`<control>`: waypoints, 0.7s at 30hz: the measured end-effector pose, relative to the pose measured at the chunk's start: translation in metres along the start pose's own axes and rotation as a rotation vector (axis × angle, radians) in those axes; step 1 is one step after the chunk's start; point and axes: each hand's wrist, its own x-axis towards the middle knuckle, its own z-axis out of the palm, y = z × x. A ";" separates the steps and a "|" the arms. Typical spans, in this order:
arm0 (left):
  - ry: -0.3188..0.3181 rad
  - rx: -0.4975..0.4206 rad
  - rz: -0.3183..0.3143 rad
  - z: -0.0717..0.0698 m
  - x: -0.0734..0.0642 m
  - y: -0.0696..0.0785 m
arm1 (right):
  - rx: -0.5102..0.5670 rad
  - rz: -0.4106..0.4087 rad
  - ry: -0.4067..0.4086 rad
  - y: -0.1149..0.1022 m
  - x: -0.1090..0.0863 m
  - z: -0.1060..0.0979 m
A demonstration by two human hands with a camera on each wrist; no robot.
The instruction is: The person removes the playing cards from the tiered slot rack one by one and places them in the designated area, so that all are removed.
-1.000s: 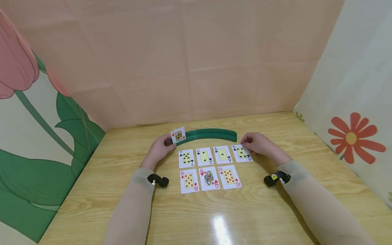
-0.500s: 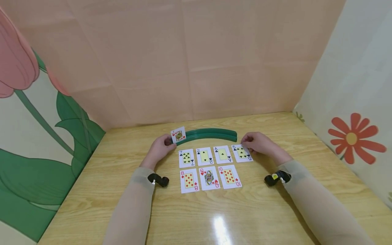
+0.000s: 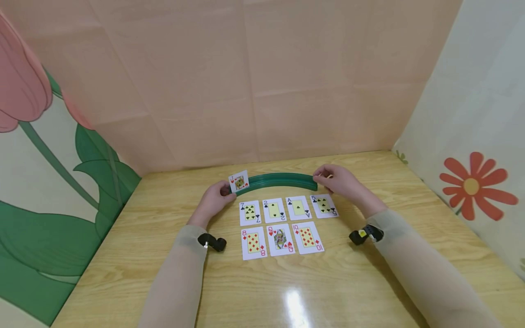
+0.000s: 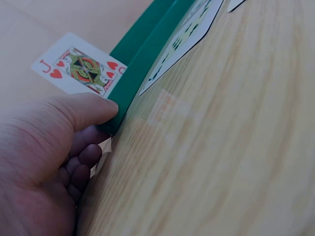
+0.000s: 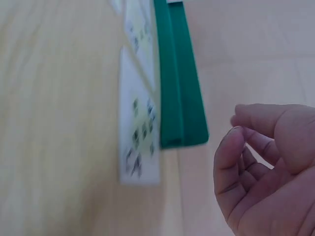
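Observation:
A curved green card holder [image 3: 283, 181] lies at the back of the table, with the jack of hearts [image 3: 239, 182] standing in its left end. My left hand [image 3: 213, 200] grips that end; in the left wrist view the thumb [image 4: 93, 109] presses on its front face. My right hand [image 3: 339, 183] is raised beside the holder's right end. In the right wrist view its fingers [image 5: 229, 172] are loosely bent, apart from the holder, with nothing between them and the thumb. The five of clubs [image 3: 324, 206] lies flat just below this hand.
Beside the five lie the seven [image 3: 250, 213], two [image 3: 273, 210] and ace [image 3: 299, 207], face up. A nearer row has the eight of diamonds [image 3: 254, 243], queen of hearts [image 3: 280, 239] and ten of diamonds [image 3: 307, 237]. A pink cloth wall [image 3: 262, 91] rises behind the table.
My right hand has left the five of clubs and moved up and left to the holder's right end. The left hand has stayed on the holder; the cards have not visibly moved.

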 end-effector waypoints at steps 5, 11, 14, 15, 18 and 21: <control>0.003 0.002 0.004 0.001 0.000 -0.002 | 0.098 -0.042 -0.009 -0.018 0.009 0.009; 0.008 -0.008 -0.002 0.001 -0.001 -0.004 | 0.187 -0.093 -0.029 -0.041 0.019 0.022; 0.012 -0.011 -0.005 0.001 -0.001 -0.005 | 0.217 -0.119 -0.043 -0.051 0.024 0.028; 0.012 -0.012 -0.005 0.000 0.000 -0.005 | 0.230 -0.126 -0.049 -0.054 0.026 0.030; 0.013 -0.016 -0.003 0.000 0.000 -0.006 | 0.255 -0.143 -0.063 -0.060 0.031 0.037; 0.012 -0.021 0.005 0.001 0.000 -0.006 | 0.273 -0.152 -0.078 -0.066 0.035 0.045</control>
